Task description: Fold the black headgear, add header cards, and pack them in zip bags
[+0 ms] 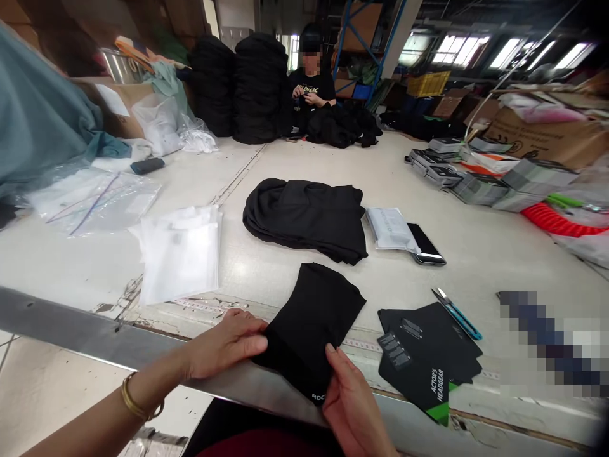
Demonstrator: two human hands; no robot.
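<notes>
A folded piece of black fabric headgear lies slanted at the table's front edge, its lower corner past the edge, with white letters "ROC" partly covered. My right hand grips its lower right side, thumb on top and the other fingers hidden below. My left hand rests at its left edge, fingers stretched out and touching the cloth. Beyond it is a stack of folded black headgear. Black printed cards reading "ACTOR'S HEADGEAR" lie to the right, with blue-handled thread snips touching them.
Clear plastic sleeves lie at left near a zip bag. A white packet overlaps a phone. Bundled cards and a red coiled hose are at right. A person handles something across the table beside tall black stacks.
</notes>
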